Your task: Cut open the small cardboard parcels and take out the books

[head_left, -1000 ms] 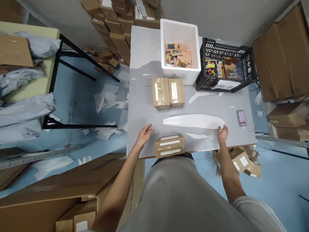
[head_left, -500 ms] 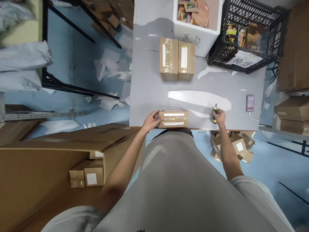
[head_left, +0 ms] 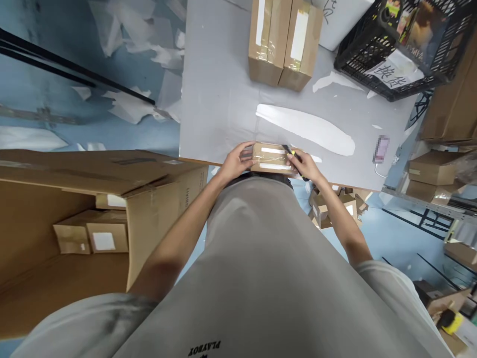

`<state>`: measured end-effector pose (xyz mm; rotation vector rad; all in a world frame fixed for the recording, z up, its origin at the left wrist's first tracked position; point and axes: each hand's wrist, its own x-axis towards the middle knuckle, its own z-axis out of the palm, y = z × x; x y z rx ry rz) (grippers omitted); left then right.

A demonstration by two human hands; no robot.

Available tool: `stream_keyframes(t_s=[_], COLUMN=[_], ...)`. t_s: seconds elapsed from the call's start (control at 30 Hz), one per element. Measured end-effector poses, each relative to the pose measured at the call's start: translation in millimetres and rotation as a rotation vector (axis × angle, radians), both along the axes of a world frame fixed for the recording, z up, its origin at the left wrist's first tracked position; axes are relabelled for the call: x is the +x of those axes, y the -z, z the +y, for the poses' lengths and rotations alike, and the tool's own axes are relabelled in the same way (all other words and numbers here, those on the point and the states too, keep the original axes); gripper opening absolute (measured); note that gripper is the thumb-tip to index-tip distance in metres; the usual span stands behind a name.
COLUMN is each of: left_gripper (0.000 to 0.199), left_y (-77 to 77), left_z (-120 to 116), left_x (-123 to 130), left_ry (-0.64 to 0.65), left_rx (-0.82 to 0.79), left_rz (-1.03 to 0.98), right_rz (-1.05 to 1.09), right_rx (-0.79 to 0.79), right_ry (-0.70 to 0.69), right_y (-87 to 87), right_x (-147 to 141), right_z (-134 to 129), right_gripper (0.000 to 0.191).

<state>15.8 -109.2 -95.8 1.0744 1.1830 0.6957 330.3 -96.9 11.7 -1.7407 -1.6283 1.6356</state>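
Note:
A small taped cardboard box (head_left: 273, 157) with white label strips lies at the table's near edge, right against my body. My left hand (head_left: 237, 162) grips its left end, fingers at the far corner and side. In my right hand (head_left: 304, 165) is a black and yellow utility knife (head_left: 294, 153), partly covered by the fingers. The knife's tip is over the far right part of the box top; whether it touches the tape I cannot tell. My right thumb side rests close to the box's right end.
Two taped boxes (head_left: 269, 69) stand side by side farther back on the grey table (head_left: 216, 99). Behind them are a white foam bin (head_left: 345, 22) and a black crate (head_left: 367, 59). A phone (head_left: 381, 149) lies at right. A large open carton (head_left: 164, 199) stands left.
My right hand has brought the utility knife leftward from the tabletop to the box's right end. My left hand stays on the box. The view has shifted nearer the table.

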Motion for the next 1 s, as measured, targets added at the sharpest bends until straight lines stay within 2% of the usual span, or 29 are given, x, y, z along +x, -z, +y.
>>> stream_keyframes(t_s=[0.17, 0.3, 0.5, 1.0], left_gripper=[0.063, 0.065, 0.071, 0.067], left_y=[-2.4, -2.6, -1.7, -3.0], left_z=[1.4, 4.6, 7.9, 10.6], left_x=[-2.7, -4.6, -4.5, -3.8], left_ry=[0.067, 0.11, 0.119, 0.106], left_rx=[0.123, 0.117, 0.085, 0.063], left_rz=[0.036, 0.018, 0.004, -0.009], right_rz=[-0.412, -0.609, -0.691, -0.73], right_rx=[0.148, 0.166, 0.182, 0.164], right_ry=[-0.524, -0.729, -0.841, -0.862], right_y=[-21.5, -29.7, -33.3, -36.1], right_x=[-40.7, -72.4, -94.6, -104.4], right_z=[11.5, 23.7, 32.3, 39.3], right_gripper=[0.048, 0.048, 0.047, 0.049])
